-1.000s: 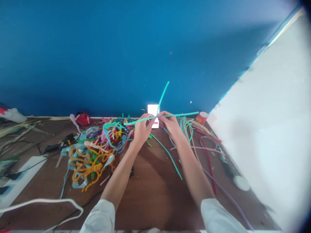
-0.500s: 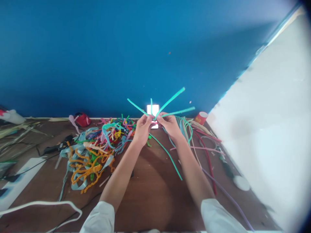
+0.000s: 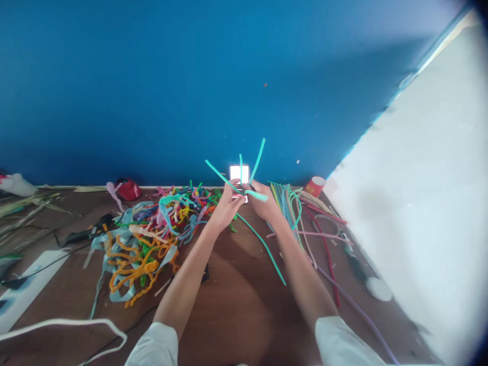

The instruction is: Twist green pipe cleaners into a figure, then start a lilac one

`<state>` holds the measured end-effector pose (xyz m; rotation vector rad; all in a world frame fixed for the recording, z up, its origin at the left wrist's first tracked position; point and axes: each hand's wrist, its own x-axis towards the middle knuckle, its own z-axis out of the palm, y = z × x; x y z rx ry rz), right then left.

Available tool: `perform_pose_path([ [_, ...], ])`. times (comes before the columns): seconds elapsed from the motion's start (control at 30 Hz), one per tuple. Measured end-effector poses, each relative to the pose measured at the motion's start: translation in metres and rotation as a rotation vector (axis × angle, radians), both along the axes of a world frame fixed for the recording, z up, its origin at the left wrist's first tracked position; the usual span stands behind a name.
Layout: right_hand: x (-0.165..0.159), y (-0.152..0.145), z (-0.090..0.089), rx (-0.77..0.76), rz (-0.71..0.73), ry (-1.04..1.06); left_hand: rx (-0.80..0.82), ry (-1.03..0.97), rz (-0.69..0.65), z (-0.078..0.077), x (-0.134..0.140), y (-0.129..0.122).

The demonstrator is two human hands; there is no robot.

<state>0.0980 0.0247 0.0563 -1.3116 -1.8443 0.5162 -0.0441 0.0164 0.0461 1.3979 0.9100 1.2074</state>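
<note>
Several turquoise pipe cleaners (image 3: pixel 257 159) meet between my two hands, their free ends fanning up and outward. My left hand (image 3: pixel 227 206) is closed, its thumb and fingers pinching them near where they cross. On the other side my right hand (image 3: pixel 263 201) is closed around the same crossing, with one end pointing toward me across its fingers. The exact crossing is partly hidden by the fingertips. Another green pipe cleaner (image 3: pixel 266 248) curves down toward the table's front. Behind the hands stands a phone (image 3: pixel 240 173) with a bright white screen.
A tangled heap of coloured pipe cleaners (image 3: pixel 148 267) covers the table's left side. Straight pipe cleaners (image 3: pixel 284 195), a red cup (image 3: pixel 315 186) and a purple strand (image 3: pixel 360 310) lie to the right. A power strip (image 3: pixel 32 284) and white cable (image 3: pixel 64 322) are far left. A blue wall (image 3: pixel 171 91) rises behind.
The upper right end has swung to stand more upright, and the lower right end now points toward me. My right hand has turned, and both hands have come slightly lower.
</note>
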Motion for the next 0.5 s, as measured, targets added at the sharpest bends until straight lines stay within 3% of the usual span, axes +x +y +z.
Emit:
perform_pose_path([
  [0.1,-0.001,-0.004,0.000,-0.004,0.065,-0.265,-0.082,-0.133,0.025,-0.001,0.006,-0.001],
  [0.23,-0.009,-0.011,0.001,-0.032,0.113,-0.495,-0.052,-0.259,0.233,-0.001,0.008,0.002],
  [0.37,-0.014,-0.017,0.003,0.005,0.196,-0.535,-0.081,-0.391,0.358,0.002,0.003,0.005],
  [0.5,-0.015,-0.018,0.006,-0.031,0.209,-0.380,-0.111,-0.618,0.387,0.009,-0.001,0.007],
])
